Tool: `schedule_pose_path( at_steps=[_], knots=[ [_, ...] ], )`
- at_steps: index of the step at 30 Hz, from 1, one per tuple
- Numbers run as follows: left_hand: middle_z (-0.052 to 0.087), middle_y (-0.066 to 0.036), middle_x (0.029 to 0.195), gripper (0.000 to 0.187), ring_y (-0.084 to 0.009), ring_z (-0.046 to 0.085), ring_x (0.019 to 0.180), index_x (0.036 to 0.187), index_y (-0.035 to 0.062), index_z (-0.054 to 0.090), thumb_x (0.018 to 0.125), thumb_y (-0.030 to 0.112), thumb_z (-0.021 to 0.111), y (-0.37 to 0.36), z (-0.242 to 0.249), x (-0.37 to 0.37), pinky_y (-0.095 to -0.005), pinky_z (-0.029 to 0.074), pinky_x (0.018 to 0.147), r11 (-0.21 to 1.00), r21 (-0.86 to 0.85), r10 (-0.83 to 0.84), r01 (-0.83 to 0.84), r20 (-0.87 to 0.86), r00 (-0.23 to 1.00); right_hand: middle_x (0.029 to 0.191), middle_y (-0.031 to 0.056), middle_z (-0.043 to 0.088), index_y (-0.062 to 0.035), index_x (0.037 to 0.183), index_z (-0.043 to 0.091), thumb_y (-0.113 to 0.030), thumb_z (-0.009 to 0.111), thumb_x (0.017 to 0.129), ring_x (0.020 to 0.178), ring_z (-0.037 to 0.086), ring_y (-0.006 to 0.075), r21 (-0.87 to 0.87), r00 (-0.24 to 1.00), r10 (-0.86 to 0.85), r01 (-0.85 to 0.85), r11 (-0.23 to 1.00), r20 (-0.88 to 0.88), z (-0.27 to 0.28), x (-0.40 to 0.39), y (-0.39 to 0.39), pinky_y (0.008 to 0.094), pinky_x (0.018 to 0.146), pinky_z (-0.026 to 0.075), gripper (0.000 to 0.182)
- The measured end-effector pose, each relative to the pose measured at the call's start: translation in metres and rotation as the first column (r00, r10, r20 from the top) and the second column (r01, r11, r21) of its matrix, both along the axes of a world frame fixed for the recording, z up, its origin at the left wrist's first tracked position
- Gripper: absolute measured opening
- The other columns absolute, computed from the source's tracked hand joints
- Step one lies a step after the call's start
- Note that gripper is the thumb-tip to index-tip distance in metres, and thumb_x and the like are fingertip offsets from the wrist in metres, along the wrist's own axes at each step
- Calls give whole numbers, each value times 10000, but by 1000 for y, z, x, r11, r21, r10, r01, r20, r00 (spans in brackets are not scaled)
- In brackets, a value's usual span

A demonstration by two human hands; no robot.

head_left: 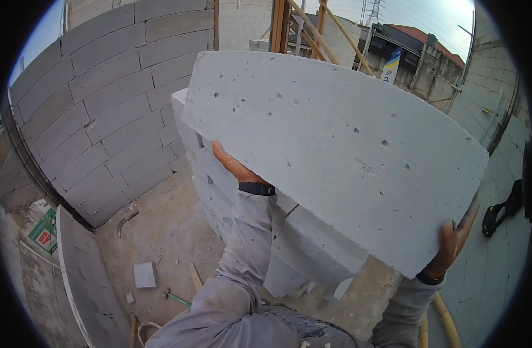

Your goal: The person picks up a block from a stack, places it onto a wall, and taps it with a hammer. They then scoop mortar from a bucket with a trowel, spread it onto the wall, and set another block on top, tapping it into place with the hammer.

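Note:
A large white aerated concrete block (335, 139) with small pits fills the middle of the view, tilted with its broad face towards me. My left hand (234, 163) grips its lower left edge, with the thumb side showing and the other fingers hidden behind the block. At the right end, my right hand (453, 240) is closed around the block's lower corner, fingers bent against its side. Behind and beneath it stands a stack of similar blocks (312, 232), partly covered by the held block and my left arm.
A block wall (115, 104) rises at the left, another wall (492, 278) at the right. On the floor lie a small block piece (145, 275), a hammer with a green handle (178, 298) and a wooden strip (195, 276). Bamboo poles (446, 322) lean at the lower right.

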State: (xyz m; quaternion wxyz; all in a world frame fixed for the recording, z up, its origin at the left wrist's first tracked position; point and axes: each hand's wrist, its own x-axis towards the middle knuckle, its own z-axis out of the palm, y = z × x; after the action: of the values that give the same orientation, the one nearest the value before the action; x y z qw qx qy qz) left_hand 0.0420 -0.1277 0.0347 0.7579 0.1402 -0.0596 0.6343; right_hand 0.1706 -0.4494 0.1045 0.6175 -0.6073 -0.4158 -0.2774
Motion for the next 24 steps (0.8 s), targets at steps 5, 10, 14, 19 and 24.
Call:
schedule_pose_path(
  at_steps=[5,10,14,19,24],
  knots=[
    [431,-101,1234,717,-262,470,1083,1296,91,379,813,621,393,28,-4,-112,-382,429,854,973,57,207,-222,198,958,1366,208,324,-5,1374,238,-713,537,636,1278,321,323,-296,968,250,-231,927,28,38,-18,-22,533,1023,258,1066],
    [491,-78,1168,626,-232,508,1031,1262,104,421,841,568,426,-2,-36,-270,-363,451,832,939,101,293,-330,273,916,1377,236,309,-59,1382,232,-790,428,657,1301,283,370,-664,807,487,-166,729,333,101,-141,121,579,1021,248,1048],
    [524,-82,1137,610,-225,525,1013,1240,87,446,844,551,448,-46,-81,-384,-364,452,837,882,-31,465,-470,215,859,1295,328,322,30,1376,208,-750,544,610,1224,331,441,-921,564,797,-389,23,-218,32,-315,220,519,987,292,1143],
    [555,-99,1113,584,-221,550,999,1213,64,472,852,524,459,-98,-144,-502,-365,458,840,821,-105,570,-561,125,812,1252,266,377,55,1330,293,-668,580,624,1190,375,382,-657,246,804,-720,-222,-541,-64,-418,245,476,984,290,1051],
    [559,-110,1125,567,-222,559,996,1218,51,465,865,494,449,-174,-167,-578,-356,462,841,529,-85,842,-844,-75,535,1179,238,418,24,1306,329,-739,618,545,1137,421,376,-762,-89,920,-533,-367,-381,-97,-505,264,504,919,356,1116]
  ],
)
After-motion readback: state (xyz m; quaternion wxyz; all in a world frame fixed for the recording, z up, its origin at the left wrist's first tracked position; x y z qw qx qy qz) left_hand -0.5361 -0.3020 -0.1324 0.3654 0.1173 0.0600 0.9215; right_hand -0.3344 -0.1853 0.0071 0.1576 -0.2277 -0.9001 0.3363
